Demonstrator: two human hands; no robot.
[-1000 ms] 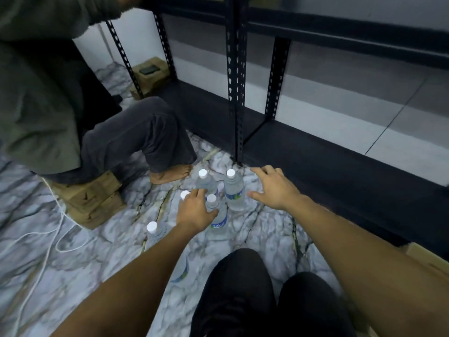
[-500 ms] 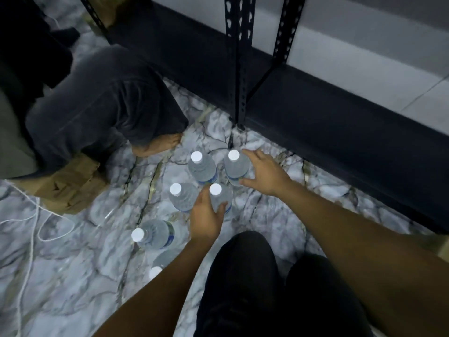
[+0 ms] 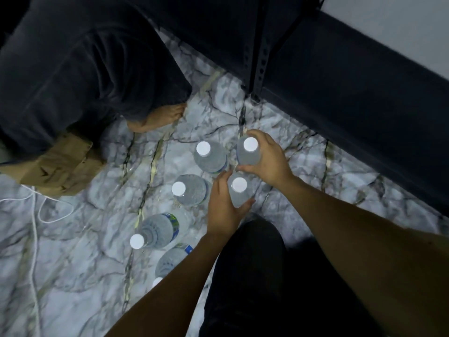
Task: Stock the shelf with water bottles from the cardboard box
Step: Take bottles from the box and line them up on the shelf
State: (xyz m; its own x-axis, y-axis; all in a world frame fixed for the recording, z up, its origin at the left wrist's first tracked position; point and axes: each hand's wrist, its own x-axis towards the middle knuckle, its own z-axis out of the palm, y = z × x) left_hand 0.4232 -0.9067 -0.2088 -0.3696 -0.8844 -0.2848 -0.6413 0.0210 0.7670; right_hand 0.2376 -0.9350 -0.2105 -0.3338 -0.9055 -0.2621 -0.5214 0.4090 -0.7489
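Down on the marble floor (image 3: 73, 276), in front of the bottom shelf (image 3: 340, 98), stocking looked barely begun.
The right hand (image 3: 267, 161) was curled round the far bottle (image 3: 250, 144) and the left hand (image 3: 223, 205) round the near bottle (image 3: 239, 184), both bottles down at floor level, just short of the shelf. A third bottle (image 3: 210, 156) and a fourth bottle (image 3: 190, 193) stood beside them; a fifth bottle (image 3: 158, 229) and a sixth bottle (image 3: 170, 261) lay on their sides. No bottle showed on the visible shelf, so all six seemed left to place.
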